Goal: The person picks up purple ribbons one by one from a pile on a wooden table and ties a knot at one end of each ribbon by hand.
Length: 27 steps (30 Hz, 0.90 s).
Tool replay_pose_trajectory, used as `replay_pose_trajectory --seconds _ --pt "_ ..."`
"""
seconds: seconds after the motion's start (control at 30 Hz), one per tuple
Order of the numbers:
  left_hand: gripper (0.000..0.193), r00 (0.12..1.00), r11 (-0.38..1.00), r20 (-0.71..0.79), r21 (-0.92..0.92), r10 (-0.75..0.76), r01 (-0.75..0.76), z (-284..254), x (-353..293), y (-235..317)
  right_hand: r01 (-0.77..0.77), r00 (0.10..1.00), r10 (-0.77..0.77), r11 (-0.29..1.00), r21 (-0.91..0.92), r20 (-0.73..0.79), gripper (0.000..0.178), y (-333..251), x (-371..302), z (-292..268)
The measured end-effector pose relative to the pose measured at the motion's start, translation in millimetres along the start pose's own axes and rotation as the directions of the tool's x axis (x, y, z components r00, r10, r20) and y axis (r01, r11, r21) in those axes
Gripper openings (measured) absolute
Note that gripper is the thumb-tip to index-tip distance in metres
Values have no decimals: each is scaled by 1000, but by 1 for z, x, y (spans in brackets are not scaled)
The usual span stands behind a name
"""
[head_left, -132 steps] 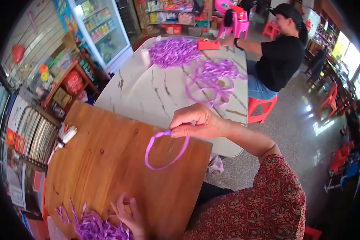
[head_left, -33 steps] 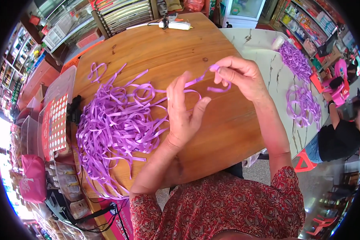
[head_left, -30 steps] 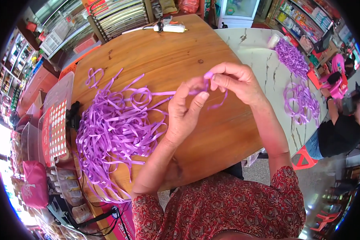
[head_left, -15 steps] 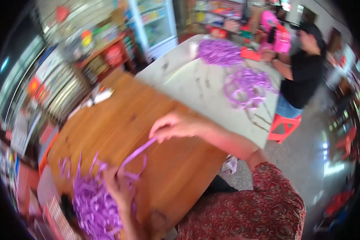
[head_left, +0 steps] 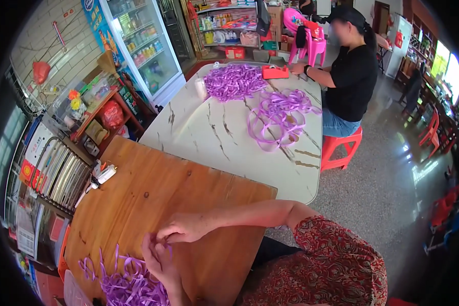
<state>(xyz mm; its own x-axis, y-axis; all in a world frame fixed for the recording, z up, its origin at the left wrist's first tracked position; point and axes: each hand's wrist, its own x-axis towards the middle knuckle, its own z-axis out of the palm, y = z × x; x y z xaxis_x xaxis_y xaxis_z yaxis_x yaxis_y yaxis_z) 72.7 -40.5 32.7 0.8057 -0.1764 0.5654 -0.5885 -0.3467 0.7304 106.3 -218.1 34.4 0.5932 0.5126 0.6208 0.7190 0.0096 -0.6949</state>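
Observation:
My left hand (head_left: pixel 160 261) and my right hand (head_left: pixel 182 227) meet above the wooden table, fingertips close together. Both are pinched closed on a purple ribbon (head_left: pixel 169 249), most of which is hidden by the fingers. Right beside my left hand, a tangled heap of purple ribbon strips (head_left: pixel 130 286) lies at the table's lower left, a few loose ends sticking out toward the far side.
The wooden table (head_left: pixel 137 176) adjoins a white marbled table (head_left: pixel 188 133). On that one lie a purple ribbon pile (head_left: pixel 234 81), purple ribbon loops (head_left: pixel 278 122) and a red tape dispenser (head_left: pixel 275 72). A person in black (head_left: pixel 349 76) sits at its right on a red stool (head_left: pixel 341 148).
My right hand has come down and left to meet my left hand. The ribbon stretch that ran between them is now mostly hidden. The view has shifted.

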Motion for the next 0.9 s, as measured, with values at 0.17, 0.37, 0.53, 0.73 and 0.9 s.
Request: replay_pose_trajectory --seconds 0.17,0.37,0.53,0.73,0.9 --pt "26 823 556 290 -623 -489 550 18 9 -8 -114 989 113 993 -3 -97 11 -2 -3 -9" --pt "18 863 807 258 -313 -435 500 18 6 -34 -66 995 55 987 -144 -82 13 19 -13 -7" --pt "12 916 920 258 -167 -306 354 15 5 -46 -149 986 128 967 -208 -110 13 24 -18 -15" --pt "12 934 864 176 -356 -312 356 4 0 -48 -172 972 170 985 -1 -161 9 32 -16 -14" --pt "19 844 773 132 -349 -520 530 3 13 -24 -426 880 404 904 -40 -249 15 26 -20 -28"
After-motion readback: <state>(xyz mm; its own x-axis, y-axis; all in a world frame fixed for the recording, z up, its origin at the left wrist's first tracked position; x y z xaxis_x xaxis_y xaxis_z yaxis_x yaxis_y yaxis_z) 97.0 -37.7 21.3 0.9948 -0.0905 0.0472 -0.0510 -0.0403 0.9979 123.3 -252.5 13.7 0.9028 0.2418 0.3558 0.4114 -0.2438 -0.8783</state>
